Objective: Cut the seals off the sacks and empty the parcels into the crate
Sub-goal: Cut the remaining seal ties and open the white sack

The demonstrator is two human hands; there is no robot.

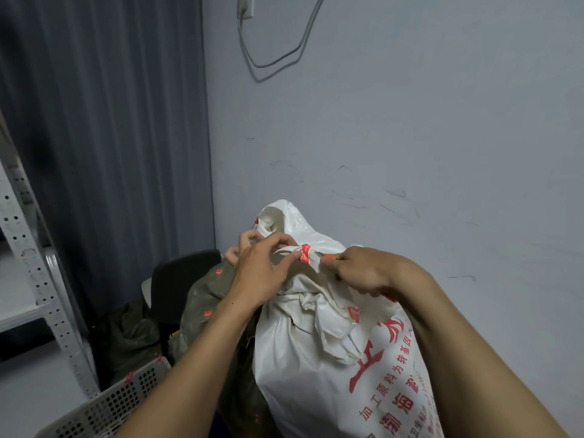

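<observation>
From the head camera, looking down. Big white sack (331,368) in the middle and to the right, standing up and full, with red writing on its side. Top of it bunched into a neck and tied with a red seal (305,253). Seal up near the top of the sack, right between the two hands.

Left hand (259,273) on the neck just left of the seal, fingers curled, pinching the bunched top. Right hand (363,273) just right of the seal, fingers curled tight round a small orange thing (331,256), with its tip right at the seal. Too small to tell what kind of tool. Hands close together, only the seal between them. Both bare arms reaching in from below.

Dull green sack (202,308) just left of the white one, partly hidden by the left arm, with small red marks on it. Black chair (177,279) behind the green sack. White crate (120,403) with lots of little holes low on the left, near the sacks. No way to see inside it.

Grey metal shelf (25,235) at the far left, dark curtain (110,121) behind it. Pale wall (410,121) at the back, with a white cable (278,60) hanging from a socket (246,6) up high.
</observation>
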